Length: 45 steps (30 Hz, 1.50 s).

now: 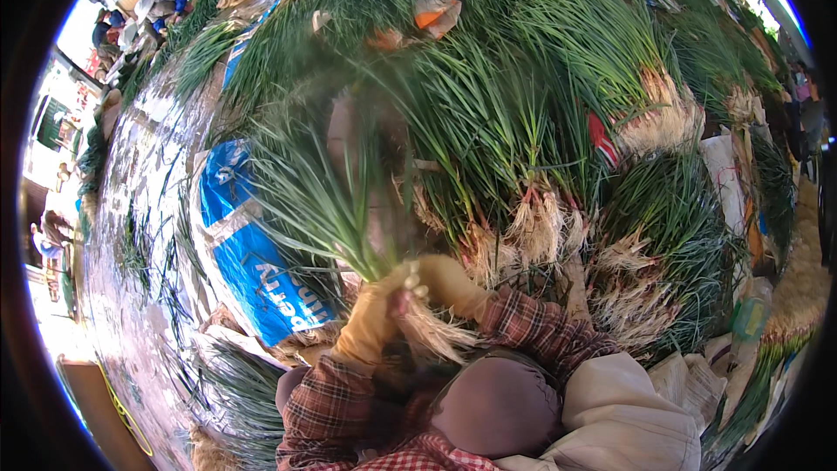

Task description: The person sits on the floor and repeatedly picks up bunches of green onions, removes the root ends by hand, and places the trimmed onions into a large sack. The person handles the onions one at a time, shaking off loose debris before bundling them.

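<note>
My left hand (374,314), in a yellowish glove, is closed around the lower stems of a bunch of green onions (369,242). Its long green leaves fan up and away from me, while the pale stringy roots (428,330) hang towards my lap. On the other side my right hand (451,281), gloved alike, has its fingers against the bunch near the root end; whether it grips is not clear. Just beyond the hands lie more green onions (536,216) with their roots towards me.
A blue and white printed sack (252,242) lies at the left, beside wet ground (131,261). Large heaps of green onions (588,33) cover the far side and right. A plastic bottle (752,314) is at the right. Several people (108,33) are far back at the left.
</note>
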Each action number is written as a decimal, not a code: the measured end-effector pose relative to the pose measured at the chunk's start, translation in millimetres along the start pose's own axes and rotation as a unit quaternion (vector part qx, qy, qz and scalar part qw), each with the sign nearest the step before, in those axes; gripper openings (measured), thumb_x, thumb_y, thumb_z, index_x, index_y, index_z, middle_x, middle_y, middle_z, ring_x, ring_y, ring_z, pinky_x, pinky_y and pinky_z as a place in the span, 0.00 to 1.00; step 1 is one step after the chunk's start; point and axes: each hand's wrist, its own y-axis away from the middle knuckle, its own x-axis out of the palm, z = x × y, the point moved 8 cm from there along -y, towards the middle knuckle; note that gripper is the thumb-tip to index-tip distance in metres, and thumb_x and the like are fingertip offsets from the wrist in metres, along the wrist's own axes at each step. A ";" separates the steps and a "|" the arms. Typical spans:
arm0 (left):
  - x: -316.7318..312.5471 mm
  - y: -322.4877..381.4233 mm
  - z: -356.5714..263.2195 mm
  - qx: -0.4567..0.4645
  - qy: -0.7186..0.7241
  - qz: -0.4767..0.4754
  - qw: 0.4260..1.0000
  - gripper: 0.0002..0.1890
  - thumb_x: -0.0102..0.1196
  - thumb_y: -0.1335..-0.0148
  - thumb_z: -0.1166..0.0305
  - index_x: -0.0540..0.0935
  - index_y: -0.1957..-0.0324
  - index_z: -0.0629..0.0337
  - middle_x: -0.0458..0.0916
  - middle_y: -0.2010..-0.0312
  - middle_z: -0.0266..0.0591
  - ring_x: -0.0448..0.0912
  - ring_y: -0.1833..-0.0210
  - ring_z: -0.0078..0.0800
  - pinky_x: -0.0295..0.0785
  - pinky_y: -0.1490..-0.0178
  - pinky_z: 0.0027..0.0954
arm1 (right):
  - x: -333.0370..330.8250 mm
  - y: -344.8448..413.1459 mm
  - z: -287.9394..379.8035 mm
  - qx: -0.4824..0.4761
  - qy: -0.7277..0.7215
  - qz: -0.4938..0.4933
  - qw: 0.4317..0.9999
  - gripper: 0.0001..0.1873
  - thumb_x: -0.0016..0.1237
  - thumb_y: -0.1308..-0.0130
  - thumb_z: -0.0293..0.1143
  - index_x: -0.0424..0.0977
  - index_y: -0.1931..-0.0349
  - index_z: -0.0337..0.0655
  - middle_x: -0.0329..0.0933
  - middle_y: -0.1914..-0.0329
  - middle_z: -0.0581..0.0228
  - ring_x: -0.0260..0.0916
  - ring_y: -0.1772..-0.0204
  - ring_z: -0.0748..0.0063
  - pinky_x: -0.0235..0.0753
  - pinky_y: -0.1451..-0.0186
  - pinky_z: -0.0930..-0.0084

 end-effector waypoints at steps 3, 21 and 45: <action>-9.1 16.0 -40.5 0.108 -0.008 -0.023 0.994 0.11 0.53 0.31 0.65 0.76 0.57 0.64 0.75 0.76 0.32 0.74 0.76 0.25 0.75 0.69 0.23 | -7.7 53.8 -25.7 0.046 0.631 0.052 0.773 0.25 0.47 0.33 0.53 0.76 0.74 0.38 0.79 0.69 0.52 0.79 0.66 0.54 0.80 0.60 0.62; 10.8 -33.8 4.7 0.034 -0.065 0.075 0.994 0.24 0.54 0.32 0.63 0.73 0.40 0.69 0.80 0.55 0.48 0.78 0.54 0.28 0.73 0.53 0.27 | -77.5 74.7 89.0 -0.195 0.586 -0.420 0.665 0.22 0.49 0.34 0.49 0.73 0.73 0.36 0.72 0.76 0.50 0.72 0.72 0.51 0.71 0.72 0.59; -11.9 -30.5 12.6 0.035 -0.216 -0.096 0.971 0.17 0.54 0.33 0.64 0.82 0.48 0.66 0.80 0.82 0.37 0.73 0.82 0.20 0.61 0.80 0.18 | -82.6 29.8 0.3 0.010 0.621 -0.276 0.734 0.24 0.51 0.37 0.52 0.77 0.78 0.38 0.76 0.77 0.53 0.74 0.71 0.50 0.74 0.68 0.60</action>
